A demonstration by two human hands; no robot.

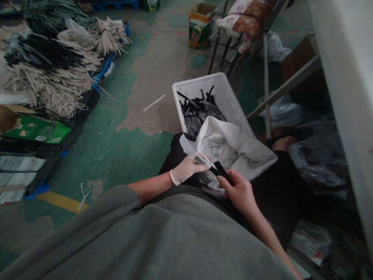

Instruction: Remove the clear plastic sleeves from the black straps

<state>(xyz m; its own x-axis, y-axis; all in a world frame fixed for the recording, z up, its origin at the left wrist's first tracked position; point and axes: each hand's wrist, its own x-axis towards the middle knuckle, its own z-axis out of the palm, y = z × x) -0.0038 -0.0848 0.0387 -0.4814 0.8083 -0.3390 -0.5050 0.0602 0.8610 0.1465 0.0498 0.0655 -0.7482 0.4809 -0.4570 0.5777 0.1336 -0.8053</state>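
Observation:
My left hand, in a pale thin glove, is closed on a whitish translucent strip that sticks up past the fingers. A black strip is pinched in my bare right hand. The two hands nearly meet over my lap, and one end of the black strip lies against the left fingertips. Whether the left fingers also grip it is unclear. Beneath and beyond the hands, a white cloth or sack drapes over my lap and the near end of a white plastic bin. Inside the bin lie several black strips.
Bundles of beige cords and dark cords are heaped on a blue pallet at left, near a green box. Ahead stand an open carton and a chair with a patterned cushion. A metal frame and plastic bags occupy the right.

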